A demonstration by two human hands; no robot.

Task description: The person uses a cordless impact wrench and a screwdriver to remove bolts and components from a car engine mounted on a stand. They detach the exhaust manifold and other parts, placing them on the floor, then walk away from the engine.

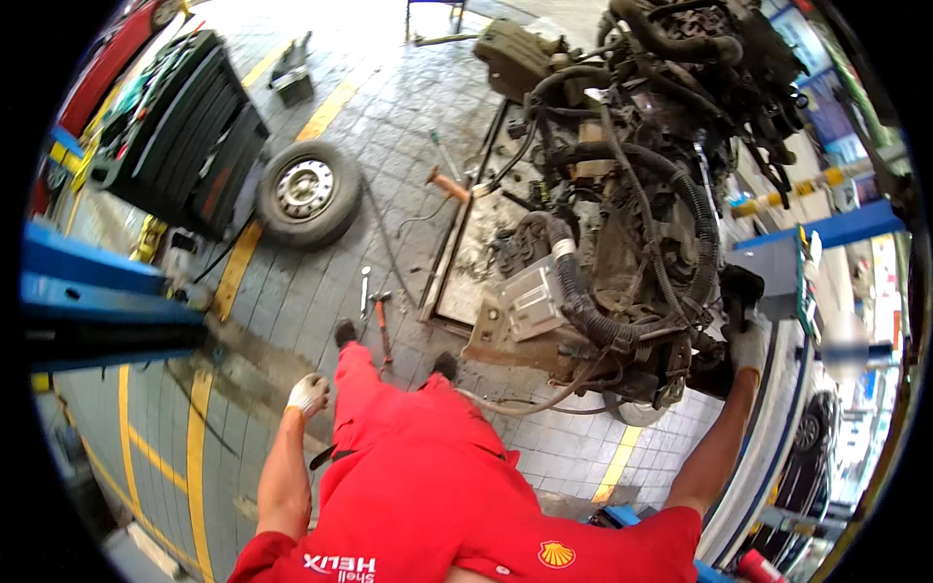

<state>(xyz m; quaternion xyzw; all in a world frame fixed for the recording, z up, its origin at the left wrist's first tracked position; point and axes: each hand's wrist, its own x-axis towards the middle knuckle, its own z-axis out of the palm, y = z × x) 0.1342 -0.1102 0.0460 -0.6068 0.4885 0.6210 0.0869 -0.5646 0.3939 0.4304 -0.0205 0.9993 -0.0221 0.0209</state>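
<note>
My left hand (310,394), in a pale work glove, hangs beside my left leg with its fingers curled in. Nothing shows in it. On the right, my arm stretches out, and my gloved right hand (747,347) is closed against a black part (741,291) at the side of a greasy engine (622,214). Some of that hand's fingers are hidden. A thick corrugated hose (695,253) loops over the engine. At its near side sits a silvery metal box (533,302).
Near my feet lie a hammer (383,325) and a wrench (364,291). Farther off are a wheel (306,194), a black tool cart (190,126) and a metal-edged tray (449,262) under the engine. A blue lift post (107,301) stands left. Hoses trail across the tiles.
</note>
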